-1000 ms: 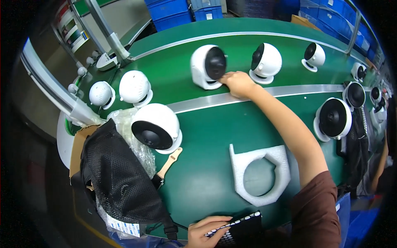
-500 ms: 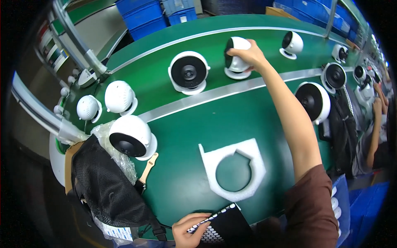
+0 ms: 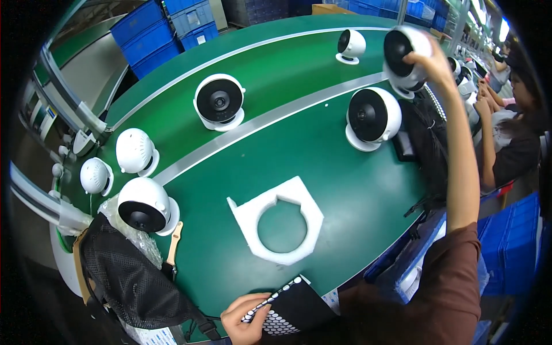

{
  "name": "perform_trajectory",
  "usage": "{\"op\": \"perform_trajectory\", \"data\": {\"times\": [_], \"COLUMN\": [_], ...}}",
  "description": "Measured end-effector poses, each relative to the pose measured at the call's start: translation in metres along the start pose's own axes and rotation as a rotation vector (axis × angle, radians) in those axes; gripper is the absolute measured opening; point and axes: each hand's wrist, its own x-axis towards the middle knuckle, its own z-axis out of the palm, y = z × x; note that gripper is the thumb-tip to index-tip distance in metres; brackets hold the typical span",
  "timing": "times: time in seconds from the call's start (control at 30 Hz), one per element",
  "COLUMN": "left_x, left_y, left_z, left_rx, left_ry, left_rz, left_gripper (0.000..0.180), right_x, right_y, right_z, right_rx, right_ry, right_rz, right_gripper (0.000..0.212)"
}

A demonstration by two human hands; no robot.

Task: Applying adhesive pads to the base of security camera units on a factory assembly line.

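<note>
At the upper right, my right hand (image 3: pixel 430 64) grips a white ball-shaped unit with a black round front (image 3: pixel 397 50), its fingers around the white shell. It overlaps another white unit (image 3: pixel 402 85) behind or below it; whether the two touch I cannot tell. Low in the middle, my left hand (image 3: pixel 247 318) pinches the edge of a black sheet with white round dots (image 3: pixel 305 307). A white foam piece with a big round cutout (image 3: pixel 314 218) lies on the green bench just beyond that hand. A similar ball-shaped unit (image 3: pixel 382 118) stands on its round base nearer than my right hand.
More white units (image 3: pixel 219 100) stand along the green belt (image 3: pixel 276 77) and at the left. A black mesh bag (image 3: pixel 126 276) and a beige-handled tool (image 3: pixel 175 244) lie at the left. Blue crates (image 3: pixel 141 37) are stacked behind. A co-worker (image 3: pixel 512 126) sits at the right.
My right hand has taken the white unit off the belt and carried it to the right. The view has turned rightward. My left hand keeps its pinch on the dotted sheet.
</note>
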Motion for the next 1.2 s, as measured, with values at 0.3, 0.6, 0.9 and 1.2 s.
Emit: {"op": "perform_trajectory", "data": {"times": [0.3, 0.6, 0.9, 1.2], "left_x": [0.001, -0.003, -0.007, -0.004], "left_y": [-0.017, -0.026, -0.026, -0.033], "left_z": [-0.007, -0.011, -0.003, -0.005], "left_rx": [-0.04, -0.152, -0.236, -0.198], "left_ry": [0.05, 0.04, 0.017, 0.055], "left_rz": [0.067, 0.067, 0.066, 0.152], "left_gripper": [0.013, 0.015, 0.012, 0.014], "right_x": [-0.043, -0.078, -0.171, -0.137], "right_y": [0.039, -0.182, -0.332, -0.301], "right_z": [0.046, 0.144, 0.363, 0.29], "right_rx": [0.11, -0.014, 0.244, 0.5], "right_ry": [-0.569, -0.324, -0.733, -0.857], "right_rz": [0.617, -0.552, 0.114, 0.261], "right_gripper": [0.069, 0.054, 0.12, 0.094]}}
